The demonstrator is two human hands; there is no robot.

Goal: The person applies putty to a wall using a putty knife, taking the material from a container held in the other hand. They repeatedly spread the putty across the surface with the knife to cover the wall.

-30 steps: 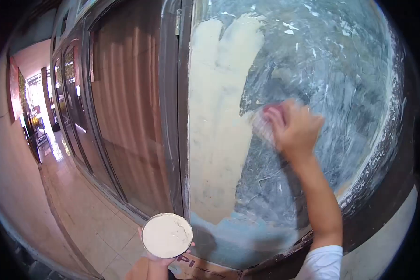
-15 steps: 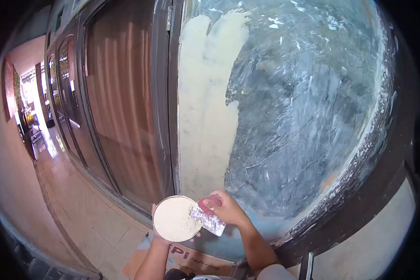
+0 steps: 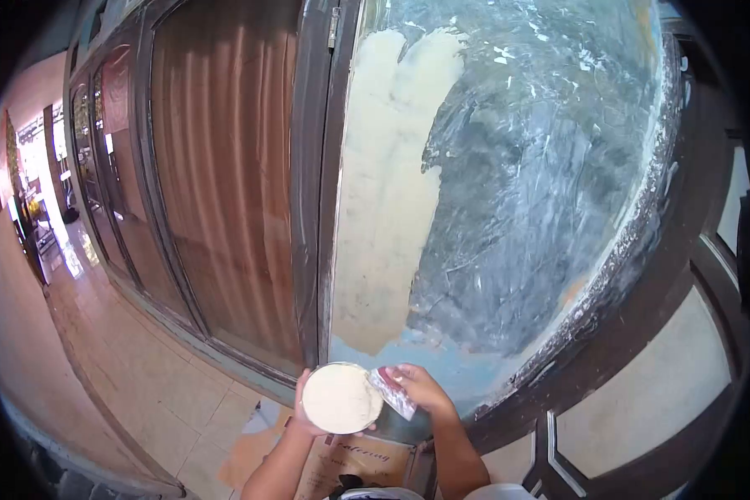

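My left hand (image 3: pixel 302 408) is wrapped round the side of a round tub of cream-coloured filler paste (image 3: pixel 340 398), held low in front of me. Its fingertips show at the lower right of the rim. My right hand (image 3: pixel 419 387) grips the reddish handle of a filling knife (image 3: pixel 393 393), whose smeared metal blade is tilted against or close to the tub's right rim. Beyond the tub stands a wall (image 3: pixel 525 208) of patchy grey and blue. A band of smooth cream filler (image 3: pixel 387 192) covers its left side.
Left of the wall is a dark-framed window (image 3: pixel 225 183) with a brown curtain behind it. Printed cardboard (image 3: pixel 350 467) lies on the tiled floor (image 3: pixel 167 392) below my hands. Dark panelled woodwork (image 3: pixel 642 392) stands at the right.
My view has shifted, so the wall and window sit differently. The filling knife has turned, its blade now seen more edge-on at the tub's rim. Both hands keep their hold.
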